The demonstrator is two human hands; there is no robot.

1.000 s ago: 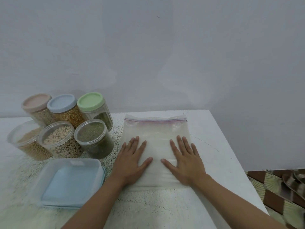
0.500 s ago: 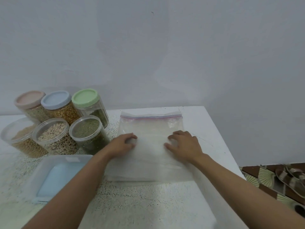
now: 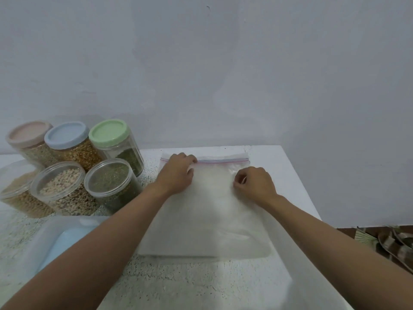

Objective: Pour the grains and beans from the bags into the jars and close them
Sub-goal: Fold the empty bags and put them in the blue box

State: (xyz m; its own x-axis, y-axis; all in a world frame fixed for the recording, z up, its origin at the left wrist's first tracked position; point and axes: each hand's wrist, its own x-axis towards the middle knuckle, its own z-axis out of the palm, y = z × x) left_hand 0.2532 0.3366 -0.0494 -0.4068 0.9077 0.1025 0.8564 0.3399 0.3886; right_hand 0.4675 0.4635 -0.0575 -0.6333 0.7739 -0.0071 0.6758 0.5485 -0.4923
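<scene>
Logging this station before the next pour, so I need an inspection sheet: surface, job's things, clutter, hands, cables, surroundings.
Surface: white table, speckled on its near and left parts.
Job's things: zip bag lies flat, contents unclear. Lidded jars stand at the back left, filled. Front jars are filled; whether they are lidded is unclear.
Clutter: clear tub at the near left, something blue inside.
Hands: left hand grips the bag at its zip strip; right hand pinches the film lower down.
Cables: nothing seen.
Surroundings: plain wall; patterned floor at right.
</scene>
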